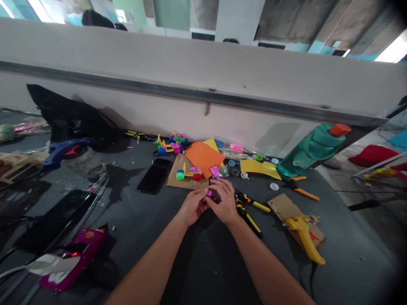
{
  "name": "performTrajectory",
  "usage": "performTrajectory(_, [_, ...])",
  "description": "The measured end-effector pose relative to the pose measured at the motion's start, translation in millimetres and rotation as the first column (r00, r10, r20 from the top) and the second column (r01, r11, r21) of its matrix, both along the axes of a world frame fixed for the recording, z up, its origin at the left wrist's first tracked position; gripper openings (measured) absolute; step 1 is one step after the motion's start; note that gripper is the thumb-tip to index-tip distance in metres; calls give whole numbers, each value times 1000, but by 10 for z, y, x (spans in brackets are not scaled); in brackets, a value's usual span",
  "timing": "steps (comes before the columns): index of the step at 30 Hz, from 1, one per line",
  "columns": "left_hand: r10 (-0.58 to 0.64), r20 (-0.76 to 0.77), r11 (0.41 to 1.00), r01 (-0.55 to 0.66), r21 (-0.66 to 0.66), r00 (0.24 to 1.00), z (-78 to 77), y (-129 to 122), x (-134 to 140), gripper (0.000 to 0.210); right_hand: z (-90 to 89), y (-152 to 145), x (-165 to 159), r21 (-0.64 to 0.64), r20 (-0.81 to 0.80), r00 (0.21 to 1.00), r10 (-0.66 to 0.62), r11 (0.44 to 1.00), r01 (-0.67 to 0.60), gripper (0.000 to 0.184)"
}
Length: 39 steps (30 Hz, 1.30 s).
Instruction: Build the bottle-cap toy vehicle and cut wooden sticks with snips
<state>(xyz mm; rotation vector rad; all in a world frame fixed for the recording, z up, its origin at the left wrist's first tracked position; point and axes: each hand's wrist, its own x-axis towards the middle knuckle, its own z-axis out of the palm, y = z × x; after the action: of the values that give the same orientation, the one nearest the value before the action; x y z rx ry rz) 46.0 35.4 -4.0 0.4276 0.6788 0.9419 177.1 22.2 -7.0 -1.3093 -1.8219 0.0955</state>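
Both of my hands meet above the near middle of the dark table. Between their fingertips is a small magenta plastic piece (210,193); its exact kind is too small to make out. My left hand (193,206) pinches it from the left, and my right hand (225,201) closes on it from the right. Just beyond them, a small toy vehicle (191,173) with green and red wheels rests on a piece of cardboard (173,180). Pink plastic pieces (216,170) lie beside orange foam sheet (203,156). Yellow-handled pliers (251,216) lie right of my right hand.
A phone (154,176) lies at left, near a magenta power strip (78,260) and a blue glue gun (68,152). On the right are a teal bottle (310,150), orange-handled pliers (305,192) and a yellow glue gun (305,239) on cardboard. A low wall (178,63) runs behind.
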Motion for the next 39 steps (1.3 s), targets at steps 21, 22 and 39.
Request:
performTrajectory(21, [15,16,1000,-15,-1,1000,10,-7,11,12,-1,-2,7,36,-11,1000,-15,999,16,15])
performTrajectory(22, [12,12,1000,-12,0,1000,12,-6,11,12,1,-3,7,35,-7,1000,-12,999,12,15])
performTrajectory(39, [-14,19,999,13,29,1000,2,-9,1,12,-45,15,25,44,23,1000,-10,999,9,22])
